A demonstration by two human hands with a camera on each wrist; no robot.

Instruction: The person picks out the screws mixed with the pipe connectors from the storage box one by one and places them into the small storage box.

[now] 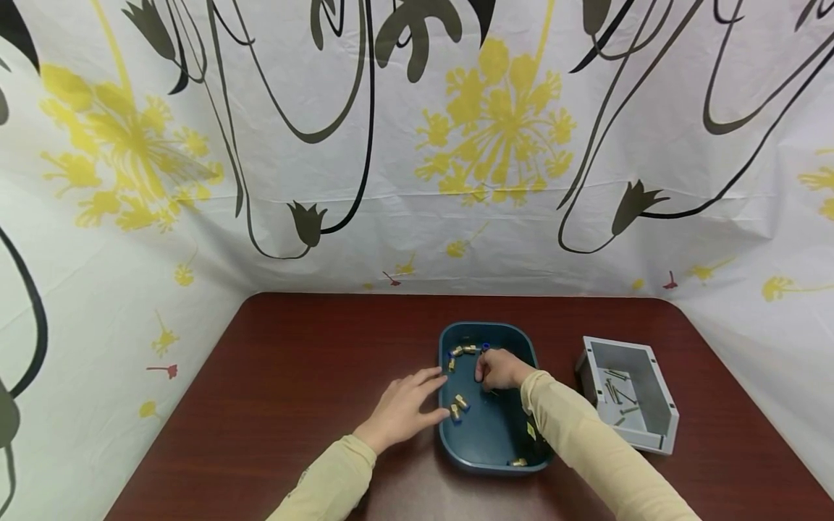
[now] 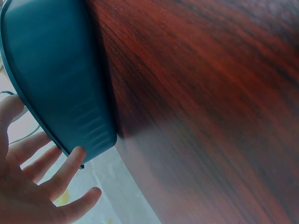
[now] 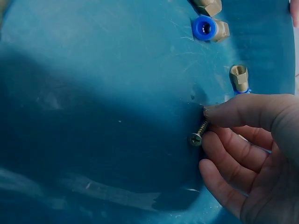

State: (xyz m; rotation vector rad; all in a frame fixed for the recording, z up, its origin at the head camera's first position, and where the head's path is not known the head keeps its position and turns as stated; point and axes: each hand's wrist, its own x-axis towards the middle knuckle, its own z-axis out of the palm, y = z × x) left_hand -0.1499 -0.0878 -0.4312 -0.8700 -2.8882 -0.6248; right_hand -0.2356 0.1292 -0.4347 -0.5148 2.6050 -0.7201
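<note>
My right hand (image 1: 504,369) reaches down into a dark blue plastic basin (image 1: 485,438). In the right wrist view, its thumb and a finger pinch a small brass-coloured screw (image 3: 199,133), whose cross-slotted head points away from the fingertips. Brass pipe fittings with blue collars lie about the basin floor: one fitting (image 3: 239,78) is close to the fingers, another fitting (image 3: 210,29) farther off. With fingers spread, my left hand (image 1: 404,411) is at the basin's left rim and holds nothing; its fingertips meet the rim in the left wrist view.
To the right of the basin stands a grey open box (image 1: 654,443) with several screws (image 1: 612,391) in it. Both containers sit on a dark red-brown wooden table (image 1: 313,362). Behind the table hangs a white patterned cloth (image 1: 404,166).
</note>
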